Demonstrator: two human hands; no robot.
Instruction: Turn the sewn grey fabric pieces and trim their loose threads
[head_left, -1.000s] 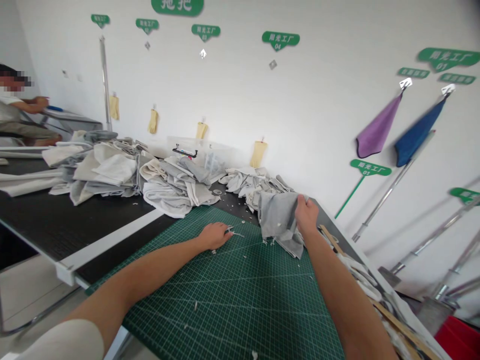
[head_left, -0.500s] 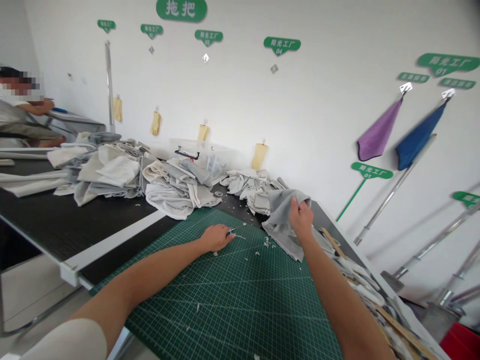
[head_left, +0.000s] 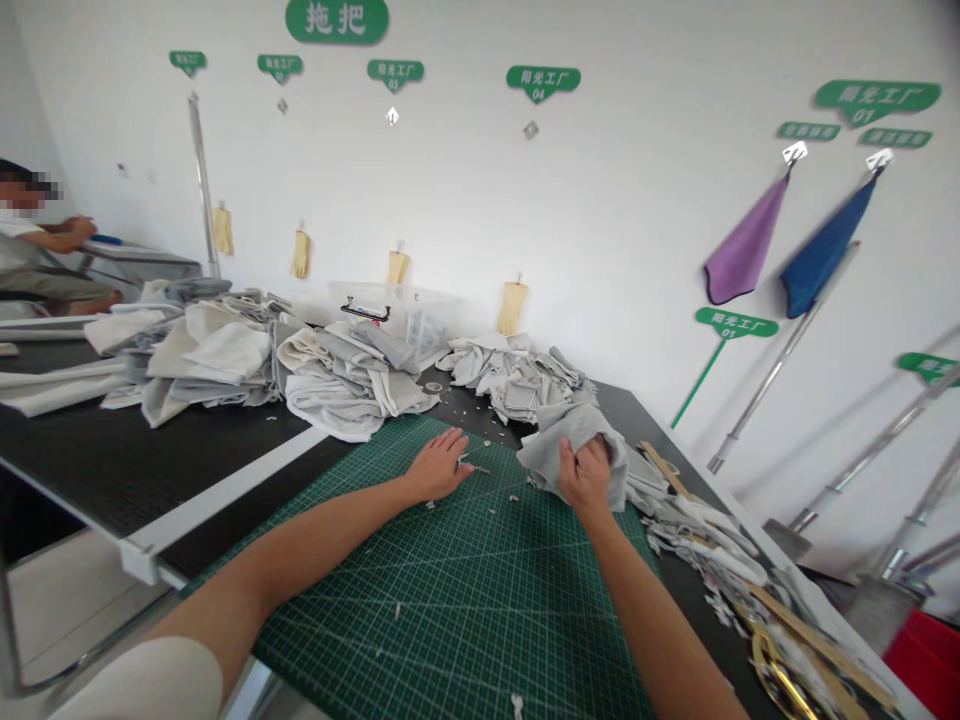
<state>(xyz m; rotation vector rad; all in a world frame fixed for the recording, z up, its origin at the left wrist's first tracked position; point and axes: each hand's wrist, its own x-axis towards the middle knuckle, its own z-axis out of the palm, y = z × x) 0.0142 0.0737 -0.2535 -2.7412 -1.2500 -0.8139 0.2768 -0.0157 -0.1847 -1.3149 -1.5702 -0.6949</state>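
Note:
My right hand (head_left: 586, 475) grips a crumpled grey cloth (head_left: 546, 452) over the far right part of the green cutting mat (head_left: 480, 590). Part of the cloth drapes around the fingers. To the left, my left hand (head_left: 441, 465) lies low over the mat with its fingers apart. Small white scraps sit beside its fingertips, and others are scattered across the mat. Just beyond my right hand is a heap of grey and white cloth pieces (head_left: 517, 380).
Large cloth piles (head_left: 356, 375) stand at the table's far left. Wooden strips, scraps and gold-handled scissors (head_left: 776, 670) lie along the right edge. A clear plastic box (head_left: 405, 315) is by the wall. A person (head_left: 45, 245) sits at the far left.
My right hand has moved down and left with the grey cloth, which is now bunched instead of hanging flat. My left hand's fingers have lifted and spread. The view has shifted slightly.

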